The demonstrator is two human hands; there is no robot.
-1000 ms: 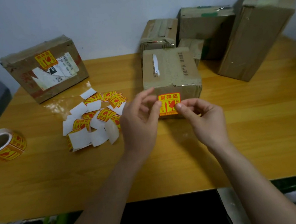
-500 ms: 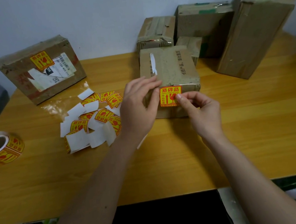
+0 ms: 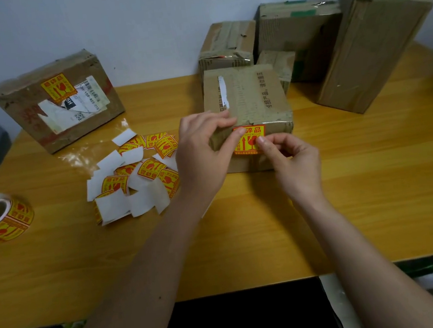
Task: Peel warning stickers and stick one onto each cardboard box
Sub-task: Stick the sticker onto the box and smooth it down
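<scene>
A cardboard box (image 3: 250,96) lies at the middle of the wooden table (image 3: 362,172). A yellow and red warning sticker (image 3: 250,140) sits on its front face. My left hand (image 3: 203,154) holds the box's front top edge, fingers on the top and thumb pressing the sticker's upper left corner. My right hand (image 3: 295,161) pinches the sticker's right edge with curled fingers. Another box (image 3: 48,125) at the back left bears a sticker (image 3: 58,88).
A pile of loose stickers and white backing papers (image 3: 132,177) lies left of my left hand. A sticker roll (image 3: 2,216) stands at the table's left edge. Several plain boxes stand at the back right, among them a tall one (image 3: 374,35), against the wall.
The sticker went from hanging in front of the box to lying on its front face. My left hand shifted up onto the box's top edge.
</scene>
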